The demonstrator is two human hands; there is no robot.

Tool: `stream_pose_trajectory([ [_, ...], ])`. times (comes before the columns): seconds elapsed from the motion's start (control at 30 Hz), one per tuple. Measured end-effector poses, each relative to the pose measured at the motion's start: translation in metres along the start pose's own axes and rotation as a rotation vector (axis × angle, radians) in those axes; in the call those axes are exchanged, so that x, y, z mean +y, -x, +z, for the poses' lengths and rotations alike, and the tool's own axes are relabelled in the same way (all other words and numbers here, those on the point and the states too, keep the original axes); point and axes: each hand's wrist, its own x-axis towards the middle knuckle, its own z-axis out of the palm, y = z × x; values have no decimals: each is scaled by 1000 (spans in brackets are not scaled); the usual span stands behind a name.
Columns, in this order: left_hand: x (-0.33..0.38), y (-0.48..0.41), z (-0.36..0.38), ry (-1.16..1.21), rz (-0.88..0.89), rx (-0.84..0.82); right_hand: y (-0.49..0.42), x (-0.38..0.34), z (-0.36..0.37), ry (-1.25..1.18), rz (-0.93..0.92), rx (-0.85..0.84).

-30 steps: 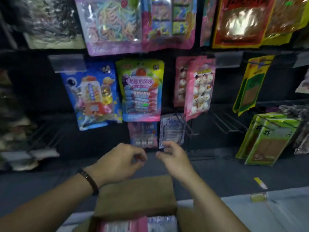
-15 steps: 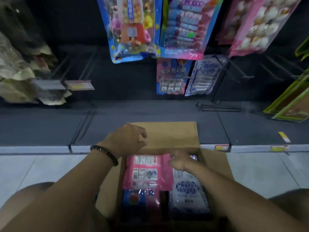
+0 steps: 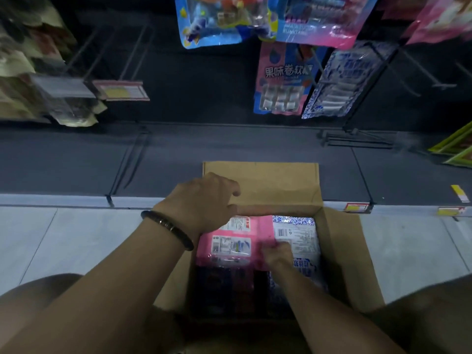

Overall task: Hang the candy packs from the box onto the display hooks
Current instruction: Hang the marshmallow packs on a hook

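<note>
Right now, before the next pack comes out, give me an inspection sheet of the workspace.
Surface: pale tiled floor; dark shelf base ahead.
Job's things: open cardboard box holding a pink pack and a blue-white pack; matching packs hang on hooks above.
Clutter: price tags on the rails.
Hands: left hand at the box's far rim; right hand inside, fingers on the pink pack's edge, grip unclear.
Cables: nothing seen.
Surroundings: dim shelving, green packs at right.

It is dim where I kneel. The shelf wall [image 3: 204,80] looks almost black, the packs at the top [image 3: 214,24] are blurry, my box [image 3: 342,251] is dark inside, and the edges bend
</note>
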Motion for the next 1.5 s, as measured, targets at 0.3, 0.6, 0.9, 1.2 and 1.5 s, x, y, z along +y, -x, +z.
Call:
stream_pose_trajectory([
  [0.3, 8, -7, -6, -83, 42, 9, 85, -54, -43, -200, -65, -85],
  [0.6, 17, -12, -7, -53, 19, 148, 137, -90, -100, -262, -240, -287],
  [0.9, 5, -4, -26, 520, 121, 269, 214, -190, -242, -1, -795, -446],
  [1.2, 36, -6, -27, 1150, 211, 418, 229, -213, -281, -335, -882, -351],
  [1.5, 68, -20, -34, 1382, 32, 700, 227, -223, -273, -328, -939, -480],
])
